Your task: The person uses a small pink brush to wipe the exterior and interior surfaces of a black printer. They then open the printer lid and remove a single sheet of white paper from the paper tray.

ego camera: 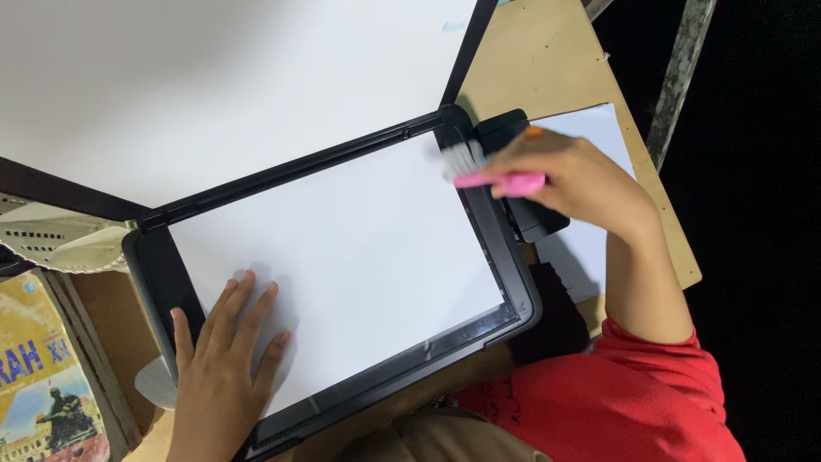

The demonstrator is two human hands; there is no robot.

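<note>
Pressing left hand (224, 359) flat, fingers spread, holding nothing, at seven o'clock on white sheet (342, 257) covering scanner bed (505, 257). Gripping pink brush (496, 178) in closed right hand (573, 180) at two o'clock; likely risking nudging the sheet askew.

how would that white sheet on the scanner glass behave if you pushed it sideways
The white sheet looks thin and flat, so probably light and floppy. On smooth glass it would likely slide easily, though the left hand pressing its corner should pin it.
</note>
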